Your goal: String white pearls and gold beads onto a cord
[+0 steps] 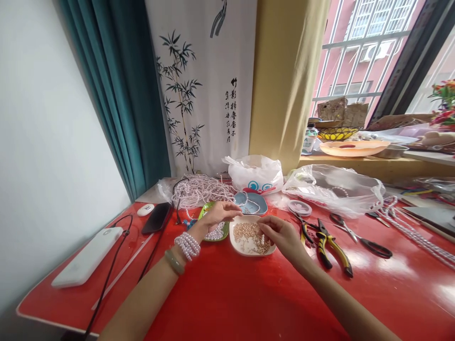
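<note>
My left hand (221,214) reaches over the green tray (204,211), with its fingertips pinched at the far rim of a white dish (251,255). Whatever is in that pinch is too small to make out. Small gold beads (246,230) lie in the white dish. My right hand (280,233) is at the dish's right side, thumb and forefinger closed together above the beads; I cannot tell what they hold. Pale pearl beads (216,232) fill part of the green tray. Several strands of pearl beads (187,246) and a jade-coloured bangle (174,262) circle my left wrist.
Behind are a pile of pearl strands (204,188), a blue tray (262,202) and plastic bags (254,173). Yellow-black pliers (330,246), scissors (366,241) and a clear spool (299,207) lie right. A phone (156,218), white power bank (87,255) and cables lie left.
</note>
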A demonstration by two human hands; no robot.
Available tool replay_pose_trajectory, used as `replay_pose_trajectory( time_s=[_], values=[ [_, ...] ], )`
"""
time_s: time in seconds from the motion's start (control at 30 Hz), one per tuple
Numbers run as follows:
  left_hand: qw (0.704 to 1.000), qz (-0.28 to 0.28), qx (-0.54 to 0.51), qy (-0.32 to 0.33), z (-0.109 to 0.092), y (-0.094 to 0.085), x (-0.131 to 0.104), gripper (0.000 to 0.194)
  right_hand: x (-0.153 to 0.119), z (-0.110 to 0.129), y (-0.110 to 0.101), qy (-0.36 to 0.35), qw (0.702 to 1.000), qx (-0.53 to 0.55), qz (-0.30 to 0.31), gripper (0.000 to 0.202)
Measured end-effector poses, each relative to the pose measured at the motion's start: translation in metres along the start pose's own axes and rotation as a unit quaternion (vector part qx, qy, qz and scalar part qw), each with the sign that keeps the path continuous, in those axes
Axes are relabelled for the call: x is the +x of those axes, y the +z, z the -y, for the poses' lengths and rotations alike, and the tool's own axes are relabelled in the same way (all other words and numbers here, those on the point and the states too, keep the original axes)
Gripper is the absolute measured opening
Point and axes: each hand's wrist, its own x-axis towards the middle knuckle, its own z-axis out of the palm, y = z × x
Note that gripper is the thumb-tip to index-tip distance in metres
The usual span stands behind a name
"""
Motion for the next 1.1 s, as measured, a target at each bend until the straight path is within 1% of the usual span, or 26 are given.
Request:
replay_pose_trajectory(
  time_s=[0.07, 0.17, 0.23, 0.3, 0.43, 0.6, 0.9, 1.1],
  values=[
    [0.998, 0.002, -0.059, -0.010, -0.002, 0.009, -0.003, 0.026, -0.003, 0.000, 0.001, -0.044, 0.997, -0.064, -0.030, 0.020],
    [0.994, 0.000, -0.104, -0.019, -0.003, 0.016, -0.005, 0.025, -0.007, 0.002, 0.002, -0.112, 0.975, -0.171, -0.091, 0.016],
    [0.992, -0.002, -0.128, -0.023, -0.004, 0.018, -0.006, 0.025, -0.009, 0.003, 0.002, -0.139, 0.959, -0.220, -0.117, 0.014],
    [0.988, -0.007, -0.153, -0.025, -0.005, 0.019, -0.007, 0.024, -0.011, 0.004, 0.003, -0.151, 0.949, -0.245, -0.130, 0.012],
    [0.981, -0.004, -0.192, -0.027, -0.003, 0.017, -0.007, 0.024, -0.011, 0.003, 0.002, -0.156, 0.942, -0.263, -0.142, 0.012],
    [0.978, 0.009, -0.208, -0.022, -0.001, 0.016, -0.007, 0.022, -0.010, 0.001, 0.002, -0.156, 0.940, -0.267, -0.145, 0.011],
    [0.979, 0.009, -0.201, -0.022, 0.001, 0.016, -0.006, 0.021, -0.009, -0.001, 0.003, -0.155, 0.942, -0.265, -0.138, 0.010],
    [0.982, 0.006, -0.188, -0.022, -0.001, 0.018, -0.006, 0.022, -0.008, -0.003, 0.003, -0.172, 0.937, -0.268, -0.146, 0.010]
  ],
)
